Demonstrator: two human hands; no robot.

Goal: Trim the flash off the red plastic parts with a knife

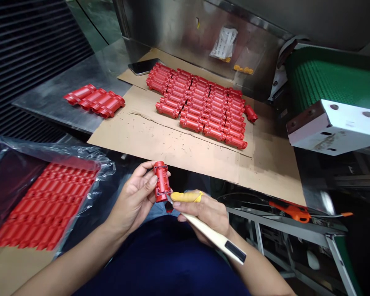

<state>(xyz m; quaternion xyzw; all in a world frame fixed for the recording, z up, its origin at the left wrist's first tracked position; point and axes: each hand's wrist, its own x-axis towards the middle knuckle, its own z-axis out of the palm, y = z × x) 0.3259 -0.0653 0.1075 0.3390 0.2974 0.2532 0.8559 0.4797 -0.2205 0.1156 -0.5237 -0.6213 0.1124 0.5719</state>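
My left hand (138, 193) grips a red plastic cylindrical part (162, 180) upright, its side with dark-outlined edges facing me. A yellow finger cot (186, 197) covers the index finger of my right hand (208, 211). That hand is closed round a cream-handled knife (209, 232), whose handle slants down to the right and ends in a black patch. Its short metal blade meets or nearly meets the lower right edge of the red part; exact contact is hard to make out. Both hands are held above my lap, in front of the table's near edge.
Rows of red parts (200, 102) lie on a cardboard sheet (135, 135) with small shavings. Several more (95, 100) rest on the metal table at left, by a phone (143, 66). A plastic-lined box (103, 164) of red parts stands lower left. A green conveyor belt (333, 78) juts in at right.
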